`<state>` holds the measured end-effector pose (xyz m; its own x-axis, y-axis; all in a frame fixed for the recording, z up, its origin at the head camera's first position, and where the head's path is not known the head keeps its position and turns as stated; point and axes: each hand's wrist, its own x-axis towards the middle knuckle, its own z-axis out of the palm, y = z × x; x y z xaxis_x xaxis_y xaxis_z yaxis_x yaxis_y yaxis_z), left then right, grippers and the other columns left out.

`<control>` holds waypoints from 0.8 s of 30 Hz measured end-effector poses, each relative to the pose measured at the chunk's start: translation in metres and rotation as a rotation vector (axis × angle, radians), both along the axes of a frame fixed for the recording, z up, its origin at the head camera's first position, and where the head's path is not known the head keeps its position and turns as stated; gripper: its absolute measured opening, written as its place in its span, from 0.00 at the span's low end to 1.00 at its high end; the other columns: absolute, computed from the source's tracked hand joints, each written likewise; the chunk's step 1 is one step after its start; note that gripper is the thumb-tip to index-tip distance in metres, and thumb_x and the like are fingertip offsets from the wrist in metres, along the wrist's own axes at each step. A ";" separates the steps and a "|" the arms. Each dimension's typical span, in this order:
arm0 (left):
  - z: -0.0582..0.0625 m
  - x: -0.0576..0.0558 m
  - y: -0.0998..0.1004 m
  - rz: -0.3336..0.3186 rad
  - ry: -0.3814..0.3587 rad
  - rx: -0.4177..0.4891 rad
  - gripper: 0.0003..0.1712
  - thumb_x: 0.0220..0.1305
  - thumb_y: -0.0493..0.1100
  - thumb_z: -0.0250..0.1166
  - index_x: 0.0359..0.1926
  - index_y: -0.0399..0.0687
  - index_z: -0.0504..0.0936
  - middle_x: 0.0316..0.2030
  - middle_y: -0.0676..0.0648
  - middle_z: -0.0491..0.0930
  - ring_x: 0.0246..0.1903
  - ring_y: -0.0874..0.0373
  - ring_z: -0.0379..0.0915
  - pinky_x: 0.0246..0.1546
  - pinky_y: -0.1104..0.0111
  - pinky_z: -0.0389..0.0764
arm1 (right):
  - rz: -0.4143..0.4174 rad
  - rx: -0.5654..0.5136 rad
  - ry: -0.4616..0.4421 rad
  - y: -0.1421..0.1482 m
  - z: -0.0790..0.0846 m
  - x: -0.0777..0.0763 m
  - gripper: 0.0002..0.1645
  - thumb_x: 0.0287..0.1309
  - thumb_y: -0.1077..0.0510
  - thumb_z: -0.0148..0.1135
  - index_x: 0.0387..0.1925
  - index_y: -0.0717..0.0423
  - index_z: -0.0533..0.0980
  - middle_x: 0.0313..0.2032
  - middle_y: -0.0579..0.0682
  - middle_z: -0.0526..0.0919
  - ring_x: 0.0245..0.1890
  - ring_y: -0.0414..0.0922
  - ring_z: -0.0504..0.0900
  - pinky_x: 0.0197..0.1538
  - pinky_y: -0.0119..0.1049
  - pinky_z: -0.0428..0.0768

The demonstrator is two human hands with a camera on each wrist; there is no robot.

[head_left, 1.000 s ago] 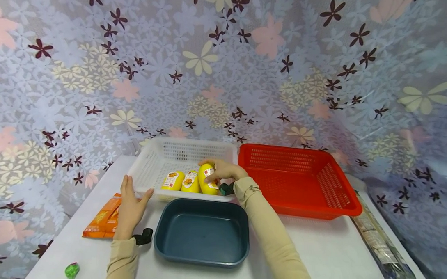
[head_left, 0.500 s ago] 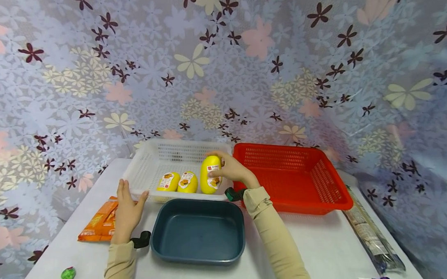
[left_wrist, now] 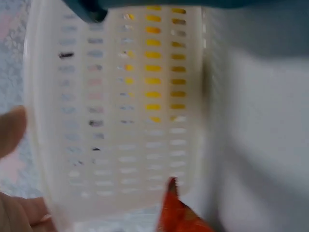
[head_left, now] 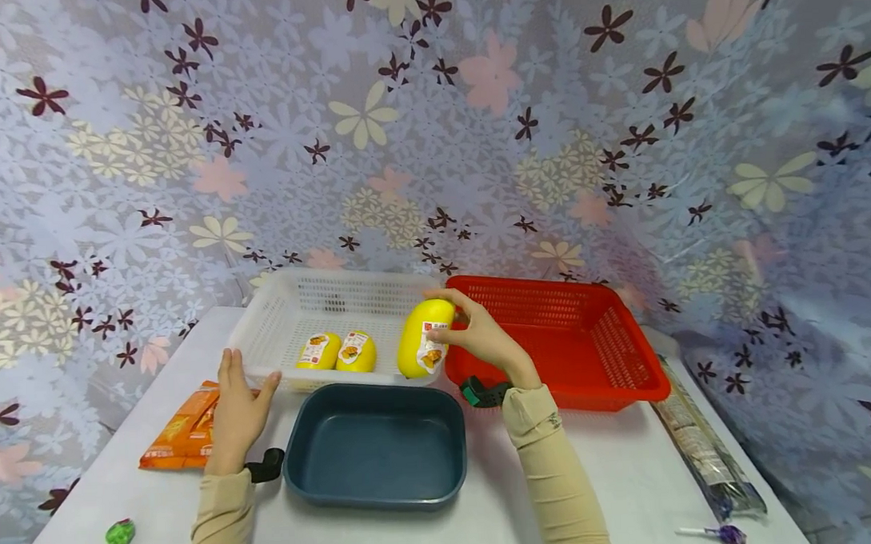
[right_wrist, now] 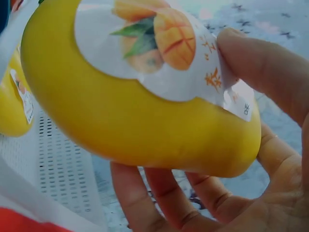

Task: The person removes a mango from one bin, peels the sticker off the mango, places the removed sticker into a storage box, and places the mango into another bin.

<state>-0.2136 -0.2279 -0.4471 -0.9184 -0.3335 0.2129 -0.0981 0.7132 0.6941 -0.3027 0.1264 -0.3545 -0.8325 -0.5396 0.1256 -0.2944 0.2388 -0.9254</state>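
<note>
In my right hand (head_left: 490,340) I grip a yellow mango-shaped pack (head_left: 415,341) with a mango-printed label, held tilted over the right end of the white slotted basket (head_left: 286,376). The right wrist view shows the thumb on the label side of the pack (right_wrist: 145,121) and the fingers (right_wrist: 133,193) beneath it. Two similar yellow packs (head_left: 319,352) lie in the basket's front part. My left hand (head_left: 237,419) is at the basket's front left corner, fingers straight and thumb spread. The left wrist view has its thumb (left_wrist: 12,130) beside the slotted wall.
A red basket (head_left: 637,397) adjoins the white one on the right. The dark blue tub (head_left: 377,494) stands in front. Left lie an orange snack bag (head_left: 182,429) and a green lollipop (head_left: 119,535). Right are a long clear-wrapped package (head_left: 701,447) and a purple lollipop (head_left: 731,536).
My right hand has lifted the mango-shaped pack from beside the other two and moved it right, toward the red basket. The left hand stays at the white basket's corner.
</note>
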 end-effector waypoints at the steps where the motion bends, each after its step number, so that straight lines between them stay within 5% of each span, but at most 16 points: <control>1: 0.003 0.001 0.001 0.009 0.001 -0.021 0.48 0.69 0.51 0.58 0.73 0.27 0.42 0.74 0.29 0.39 0.69 0.27 0.47 0.66 0.38 0.56 | -0.002 -0.003 -0.004 0.004 0.000 0.004 0.34 0.60 0.56 0.65 0.66 0.38 0.66 0.60 0.54 0.71 0.49 0.53 0.75 0.47 0.42 0.83; 10: 0.026 0.015 0.016 0.036 0.001 -0.142 0.45 0.65 0.48 0.62 0.70 0.24 0.52 0.70 0.23 0.50 0.66 0.20 0.44 0.68 0.36 0.47 | 0.014 -0.036 -0.055 0.031 -0.011 0.041 0.36 0.61 0.58 0.64 0.68 0.46 0.63 0.59 0.59 0.72 0.51 0.53 0.76 0.48 0.39 0.83; 17: 0.041 0.023 0.037 -0.115 0.095 -0.099 0.47 0.65 0.47 0.62 0.72 0.25 0.48 0.71 0.24 0.48 0.67 0.22 0.44 0.67 0.35 0.49 | 0.063 -0.051 -0.116 0.047 -0.029 0.066 0.36 0.60 0.56 0.65 0.68 0.45 0.63 0.60 0.59 0.71 0.53 0.53 0.75 0.50 0.40 0.82; 24: 0.049 0.031 0.081 -0.291 0.185 -0.084 0.42 0.69 0.48 0.59 0.73 0.31 0.50 0.72 0.29 0.51 0.70 0.29 0.48 0.68 0.38 0.53 | 0.067 -0.001 -0.139 0.071 -0.051 0.089 0.37 0.60 0.57 0.65 0.68 0.51 0.63 0.62 0.59 0.70 0.54 0.55 0.73 0.53 0.41 0.79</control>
<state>-0.1824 -0.1468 -0.3984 -0.9157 -0.0376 0.4001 0.2398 0.7477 0.6192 -0.2141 0.1971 -0.4055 -0.8038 -0.5948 0.0118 -0.1784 0.2220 -0.9586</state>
